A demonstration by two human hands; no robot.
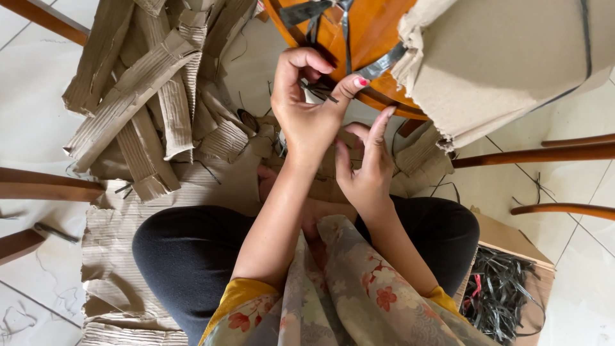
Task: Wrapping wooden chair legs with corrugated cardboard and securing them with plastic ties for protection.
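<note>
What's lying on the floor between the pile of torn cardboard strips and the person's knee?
In the head view, a flat corrugated cardboard sheet covers that stretch.

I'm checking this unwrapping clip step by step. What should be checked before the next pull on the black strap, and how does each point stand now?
1. Left hand grips the black strap: ok, fingers pinch it by the chair seat.
2. Right hand free to help: ok, it is open, just below the left hand, holding nothing.
3. Strap cut loose from the seat: cannot tell, bands still cross the wood.
4. Cardboard wrap off the seat: not ok, it still covers the right part.
5. Floor space for scraps: ok, torn cardboard pile lies to the left.
6. Box of straps within reach: ok, beside the right knee.
</note>
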